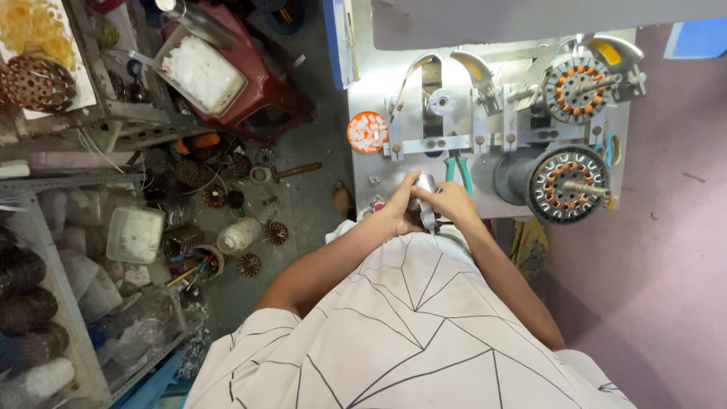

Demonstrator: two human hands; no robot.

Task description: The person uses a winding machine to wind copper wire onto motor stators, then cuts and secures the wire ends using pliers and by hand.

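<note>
Metal part (pixel 425 198) sits clasped between both hands' grip.

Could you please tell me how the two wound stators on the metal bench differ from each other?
The upper stator sits in a fixture beneath a yellow-tipped arm; the lower stator caps a dark drum lying on its side. The upper stator's orange-brown windings show clearly, while the lower stator's are ringed by a broad silvery slotted rim and look larger. Both are round, with a shaft through the middle, and neither hand touches them.
</note>
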